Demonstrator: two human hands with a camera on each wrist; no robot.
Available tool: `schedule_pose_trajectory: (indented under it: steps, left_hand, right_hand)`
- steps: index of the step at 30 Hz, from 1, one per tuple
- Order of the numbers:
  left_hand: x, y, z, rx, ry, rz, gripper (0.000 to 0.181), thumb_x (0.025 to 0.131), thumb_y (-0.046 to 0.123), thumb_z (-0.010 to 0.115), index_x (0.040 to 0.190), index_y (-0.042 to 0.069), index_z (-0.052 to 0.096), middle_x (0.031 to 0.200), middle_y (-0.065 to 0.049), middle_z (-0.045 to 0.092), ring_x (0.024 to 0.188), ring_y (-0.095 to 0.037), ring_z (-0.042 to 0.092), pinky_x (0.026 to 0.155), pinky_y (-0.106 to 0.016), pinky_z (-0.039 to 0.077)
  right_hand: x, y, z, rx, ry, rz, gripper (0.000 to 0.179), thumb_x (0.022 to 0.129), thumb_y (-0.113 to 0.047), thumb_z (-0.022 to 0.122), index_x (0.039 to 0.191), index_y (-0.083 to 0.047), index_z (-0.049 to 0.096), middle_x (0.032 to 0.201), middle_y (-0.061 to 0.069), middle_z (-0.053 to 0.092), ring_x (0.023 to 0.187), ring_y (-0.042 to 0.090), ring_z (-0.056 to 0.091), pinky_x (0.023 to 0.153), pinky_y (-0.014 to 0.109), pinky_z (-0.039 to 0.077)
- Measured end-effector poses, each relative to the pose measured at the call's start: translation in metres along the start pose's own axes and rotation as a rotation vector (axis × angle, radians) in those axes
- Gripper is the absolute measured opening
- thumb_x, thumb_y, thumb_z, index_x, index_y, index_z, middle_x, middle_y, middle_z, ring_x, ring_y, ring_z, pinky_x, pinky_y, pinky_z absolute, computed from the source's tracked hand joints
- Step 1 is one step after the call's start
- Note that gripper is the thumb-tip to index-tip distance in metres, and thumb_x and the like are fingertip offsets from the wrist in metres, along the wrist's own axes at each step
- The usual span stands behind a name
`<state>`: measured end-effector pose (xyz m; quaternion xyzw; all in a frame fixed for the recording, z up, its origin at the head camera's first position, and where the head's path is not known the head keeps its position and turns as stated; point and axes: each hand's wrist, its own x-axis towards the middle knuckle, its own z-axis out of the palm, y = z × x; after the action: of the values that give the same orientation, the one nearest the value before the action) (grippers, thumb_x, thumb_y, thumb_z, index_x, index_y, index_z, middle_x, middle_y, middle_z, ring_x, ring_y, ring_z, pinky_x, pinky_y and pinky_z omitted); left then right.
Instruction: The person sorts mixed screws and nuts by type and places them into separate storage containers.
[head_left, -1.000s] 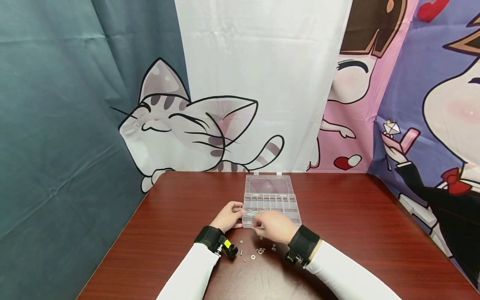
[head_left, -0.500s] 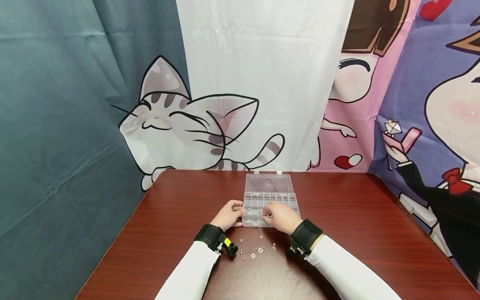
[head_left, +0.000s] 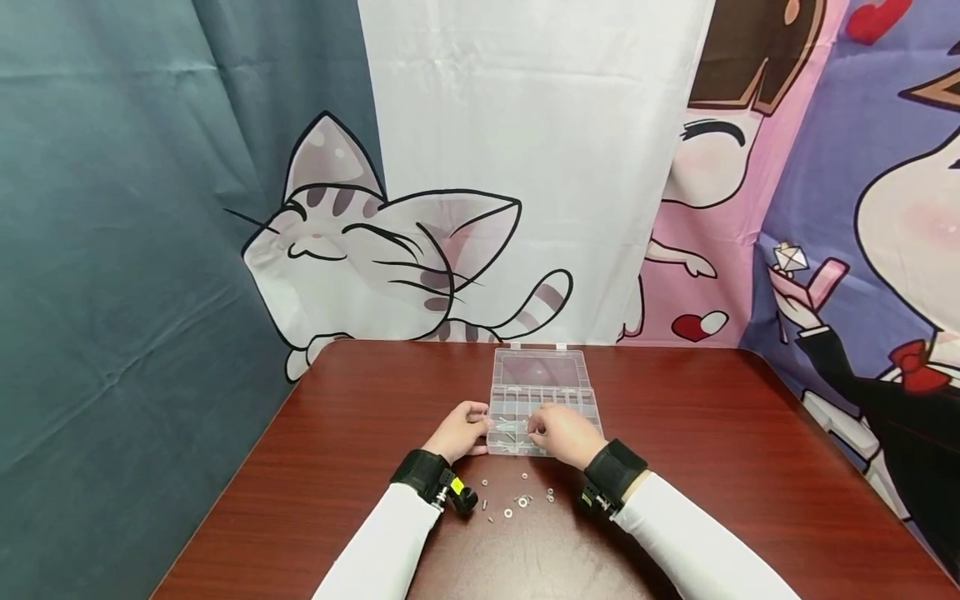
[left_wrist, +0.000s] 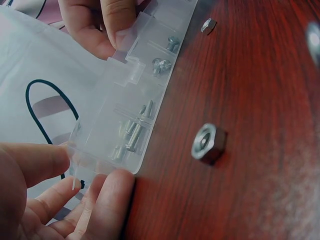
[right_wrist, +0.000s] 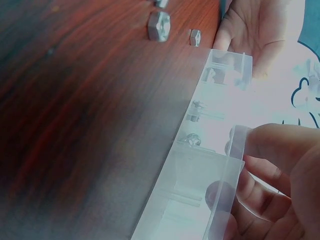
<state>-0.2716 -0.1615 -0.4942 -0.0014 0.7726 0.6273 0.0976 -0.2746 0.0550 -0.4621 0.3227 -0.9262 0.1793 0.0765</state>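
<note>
In the head view, your clear plastic compartment box sits near the far edge of the reddish-brown table, its see-through lid folded back away from you and its rows of small dividers exposed. Your left hand is at the box's left end, and your right hand is over its front right part, fingers curled, covering several compartments. Small loose metal pieces lie scattered on the table between you and the box, too small here to sort one by one. Your left wrist view shows what the head view cannot: the frosted front wall from low down, with a bundle of shiny screws slanting behind it in the end compartment and more hardware farther along. Your left finger and thumb bend round that end of the box, gripping its corner. A silvery hex nut stands out sharply on the wood grain. Your right wrist view brings out the other stretch of the front wall, pale and glaring, with one of your right fingertips showing through the plastic; whether that hand pinches anything, you cannot tell from here.
</note>
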Motion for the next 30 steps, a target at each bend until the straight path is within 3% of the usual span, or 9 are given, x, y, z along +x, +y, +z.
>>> schedule_pose_trajectory:
  steps: [16,23,26,30]
  left_hand:
    - [-0.001,-0.001,0.000,-0.002,0.011,-0.004,0.041,0.091,0.014,0.057,0.128,0.002,0.044,0.116,-0.019,0.051,0.091,-0.022,0.060,0.064,-0.034,0.057]
    - [0.000,-0.001,0.000,0.005,0.006,0.002,0.041,0.092,0.013,0.056,0.129,0.000,0.042,0.116,-0.019,0.051,0.089,-0.021,0.061,0.064,-0.034,0.057]
    - [0.001,0.000,0.000,0.009,0.007,0.000,0.042,0.092,0.015,0.056,0.129,0.001,0.043,0.117,-0.018,0.051,0.090,-0.022,0.060,0.064,-0.033,0.057]
    - [0.000,0.000,0.000,0.016,0.010,0.005,0.042,0.091,0.016,0.057,0.129,0.002,0.043,0.118,-0.019,0.050,0.094,-0.023,0.058,0.064,-0.032,0.057]
  right_hand:
    - [-0.005,-0.003,0.000,-0.006,0.018,0.025,0.006,0.081,-0.025,0.068,0.077,-0.021,0.066,0.075,-0.010,0.052,0.064,0.007,0.049,0.058,0.025,0.044]
    - [-0.007,-0.019,-0.004,-0.006,0.106,-0.056,0.004,0.081,-0.024,0.068,0.078,-0.022,0.066,0.078,-0.010,0.058,0.073,0.006,0.057,0.065,0.024,0.048]
    - [-0.009,-0.033,-0.010,0.053,0.088,-0.098,0.003,0.082,-0.023,0.067,0.081,-0.020,0.066,0.079,-0.008,0.059,0.073,0.010,0.058,0.063,0.024,0.047]
    - [-0.013,-0.051,-0.011,0.081,0.001,-0.134,0.005,0.083,-0.026,0.066,0.081,-0.021,0.065,0.079,-0.009,0.058,0.070,0.008,0.055,0.060,0.020,0.044]
